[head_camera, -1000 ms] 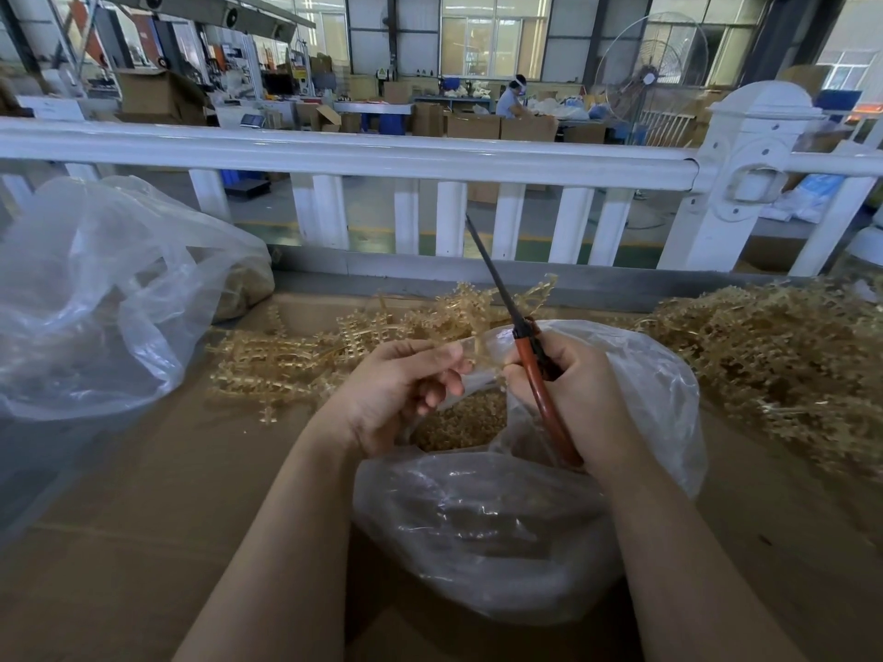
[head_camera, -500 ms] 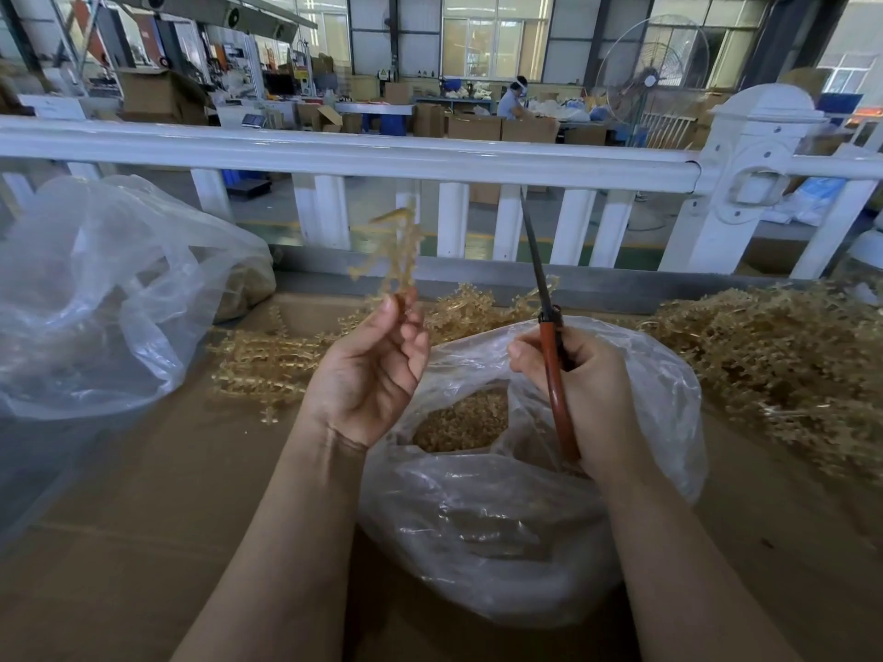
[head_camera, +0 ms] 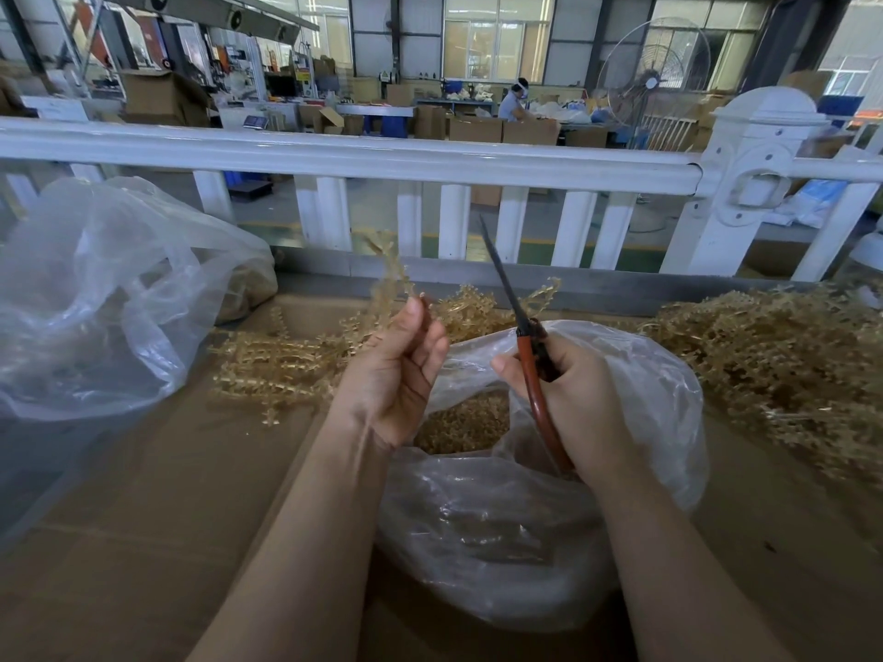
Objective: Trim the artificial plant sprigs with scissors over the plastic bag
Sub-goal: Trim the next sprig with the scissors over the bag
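My left hand [head_camera: 399, 370] pinches a golden plastic sprig [head_camera: 389, 272] by its stem, and the sprig stands upright and blurred above the fingertips. In my right hand [head_camera: 568, 398] are scissors with orange handles [head_camera: 535, 394], fingers curled round them; their dark blades [head_camera: 499, 269] are closed and point up and to the left. Both hands hover over an open clear plastic bag [head_camera: 645, 398] with golden trimmings [head_camera: 463, 422] inside. The sprig and the blades are apart.
A row of golden sprigs [head_camera: 286, 365] lies on the cardboard-covered table [head_camera: 143, 494] left of the bag. A large heap of sprigs [head_camera: 788, 365] fills the right side. Another clear bag [head_camera: 110, 298] sits far left. A white railing [head_camera: 430, 160] runs behind the table.
My left hand lifted the sprig from beside the scissors to upright, then drifted right toward the bag. The scissors swung up, then tilted back to the left.
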Tool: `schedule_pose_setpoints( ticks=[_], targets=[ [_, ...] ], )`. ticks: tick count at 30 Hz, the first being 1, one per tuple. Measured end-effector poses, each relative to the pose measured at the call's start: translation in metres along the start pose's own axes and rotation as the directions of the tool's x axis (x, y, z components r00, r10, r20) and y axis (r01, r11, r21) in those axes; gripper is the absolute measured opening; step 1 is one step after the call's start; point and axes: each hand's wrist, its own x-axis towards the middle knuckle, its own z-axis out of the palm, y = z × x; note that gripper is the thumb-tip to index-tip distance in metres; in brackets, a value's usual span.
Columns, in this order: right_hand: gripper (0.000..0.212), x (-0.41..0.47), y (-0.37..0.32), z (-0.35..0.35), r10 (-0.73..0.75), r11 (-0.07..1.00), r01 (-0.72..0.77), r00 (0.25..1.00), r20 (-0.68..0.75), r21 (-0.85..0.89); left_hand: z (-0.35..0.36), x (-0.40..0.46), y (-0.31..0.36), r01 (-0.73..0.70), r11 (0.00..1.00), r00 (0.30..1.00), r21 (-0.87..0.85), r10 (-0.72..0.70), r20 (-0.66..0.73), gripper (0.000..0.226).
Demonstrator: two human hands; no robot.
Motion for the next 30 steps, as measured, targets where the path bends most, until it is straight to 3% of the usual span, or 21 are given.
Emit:
schedule_pose_setpoints(
  ticks=[4, 9, 12, 19, 30],
  targets=[
    [0.025, 0.000, 0.005, 0.003, -0.012, 0.996, 0.012, 1.000, 0.004, -0.092, 0.000, 0.000, 0.000, 0.007, 0.999, 1.000, -0.040, -0.006, 0.026, 0.021],
    [0.047, -0.004, 0.003, 0.004, -0.035, 0.976, 0.042, 0.999, 0.036, -0.214, 0.003, -0.001, -0.001, 0.014, 1.000, 1.000, 0.008, -0.014, -0.007, 0.009],
    [0.050, -0.004, 0.005, 0.004, -0.043, 0.970, 0.052, 0.998, 0.046, -0.238, 0.005, -0.002, -0.003, -0.004, 0.995, 0.999, 0.103, 0.009, -0.045, 0.006],
    [0.062, -0.004, 0.008, 0.004, -0.059, 0.957, 0.083, 0.994, 0.094, -0.278, 0.011, -0.004, -0.005, -0.001, 0.997, 0.998, 0.072, 0.006, -0.060, 0.015],
    [0.059, -0.004, 0.010, 0.002, -0.075, 0.921, 0.108, 0.992, 0.102, -0.375, 0.009, -0.005, -0.007, -0.105, 0.976, 0.994, 0.192, 0.103, 0.023, 0.015]
  ],
)
